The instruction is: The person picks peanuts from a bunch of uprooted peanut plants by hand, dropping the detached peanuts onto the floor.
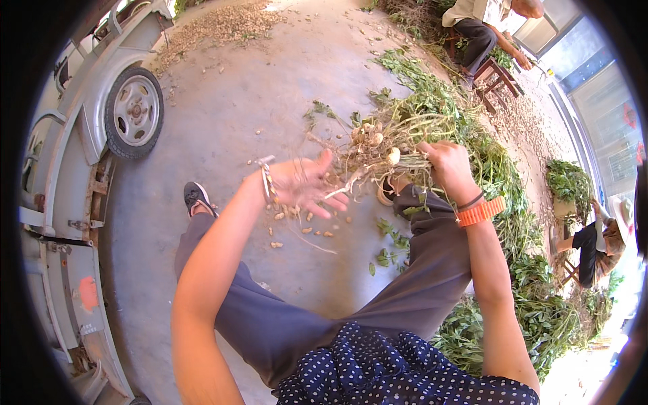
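Note:
My right hand [448, 164] grips the stems of a bunch of uprooted peanut plants [400, 159]. Its roots and pale pods [372, 134] point left, towards my other hand. Spread fingers and an upturned palm mark my left hand [306, 185], slightly blurred, just left of the roots; some thin roots cross in front of it, and I see nothing held in it. Below it, several loose peanuts [306, 230] lie scattered on the concrete floor [228, 126] between my feet.
Heaped green peanut plants [506, 177] run along my right side. A grey vehicle's wheel [134, 112] and side panel stand at left. Many peanuts [223, 25] cover the floor at the far left. Two people sit at right, one by a wooden stool [496, 83].

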The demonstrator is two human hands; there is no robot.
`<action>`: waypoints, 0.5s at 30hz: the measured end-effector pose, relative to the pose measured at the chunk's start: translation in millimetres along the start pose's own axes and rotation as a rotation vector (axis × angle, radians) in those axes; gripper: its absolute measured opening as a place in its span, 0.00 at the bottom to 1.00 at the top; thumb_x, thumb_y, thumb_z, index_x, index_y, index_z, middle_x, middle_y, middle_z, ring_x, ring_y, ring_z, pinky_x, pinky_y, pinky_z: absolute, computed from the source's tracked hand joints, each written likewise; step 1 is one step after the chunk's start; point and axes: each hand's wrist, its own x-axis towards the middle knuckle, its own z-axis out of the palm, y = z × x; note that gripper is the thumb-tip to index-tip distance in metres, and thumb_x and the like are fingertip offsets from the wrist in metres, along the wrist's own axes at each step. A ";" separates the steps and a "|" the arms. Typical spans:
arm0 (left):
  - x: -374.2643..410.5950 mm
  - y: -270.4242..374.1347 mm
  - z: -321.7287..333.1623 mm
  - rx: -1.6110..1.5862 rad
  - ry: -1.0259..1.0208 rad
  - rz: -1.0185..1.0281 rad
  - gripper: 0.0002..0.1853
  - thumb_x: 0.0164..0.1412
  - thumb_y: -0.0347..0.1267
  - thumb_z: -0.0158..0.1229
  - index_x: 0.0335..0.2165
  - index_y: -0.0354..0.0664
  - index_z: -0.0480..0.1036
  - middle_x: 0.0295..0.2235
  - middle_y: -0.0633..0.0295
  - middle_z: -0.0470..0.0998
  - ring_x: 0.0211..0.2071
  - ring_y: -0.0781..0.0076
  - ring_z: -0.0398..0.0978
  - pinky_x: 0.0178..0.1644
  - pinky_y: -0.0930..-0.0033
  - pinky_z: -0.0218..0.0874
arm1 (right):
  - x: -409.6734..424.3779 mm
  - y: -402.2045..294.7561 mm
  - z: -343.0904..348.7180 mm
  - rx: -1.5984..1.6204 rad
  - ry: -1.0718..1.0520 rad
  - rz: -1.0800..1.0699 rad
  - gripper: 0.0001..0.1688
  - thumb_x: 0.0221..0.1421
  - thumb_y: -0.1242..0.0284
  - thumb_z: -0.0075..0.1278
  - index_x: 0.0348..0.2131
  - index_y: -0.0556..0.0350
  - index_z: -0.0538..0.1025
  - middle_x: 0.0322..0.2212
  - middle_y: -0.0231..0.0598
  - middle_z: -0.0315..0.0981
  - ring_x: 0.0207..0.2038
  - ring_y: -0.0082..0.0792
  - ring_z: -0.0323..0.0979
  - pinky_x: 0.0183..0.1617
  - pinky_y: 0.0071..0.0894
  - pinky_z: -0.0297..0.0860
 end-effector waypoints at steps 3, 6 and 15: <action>13.6 -1.3 45.2 -0.159 -0.195 0.078 0.46 0.43 0.66 0.42 0.50 0.41 0.57 0.51 0.40 0.59 0.54 0.44 0.56 0.51 0.43 0.54 | 13.8 -8.8 -38.4 -0.008 0.160 -0.077 0.10 0.38 0.74 0.48 0.28 0.46 0.70 0.14 0.31 0.63 0.21 0.34 0.66 0.21 0.34 0.62; 6.7 13.3 66.4 -0.202 -0.361 0.261 0.49 0.41 0.67 0.43 0.54 0.45 0.53 0.52 0.43 0.59 0.56 0.45 0.51 0.54 0.41 0.48 | 33.1 -10.7 -72.5 -0.052 0.245 -0.166 0.09 0.40 0.73 0.46 0.28 0.46 0.71 0.14 0.30 0.62 0.20 0.32 0.65 0.20 0.31 0.62; -37.8 43.5 96.3 -0.072 -0.257 0.573 0.39 0.51 0.44 0.56 0.56 0.43 0.49 0.54 0.43 0.55 0.53 0.45 0.57 0.52 0.45 0.55 | 77.3 -1.4 -145.1 -0.292 0.260 -0.643 0.08 0.36 0.74 0.48 0.22 0.52 0.66 0.12 0.30 0.57 0.16 0.27 0.61 0.14 0.28 0.59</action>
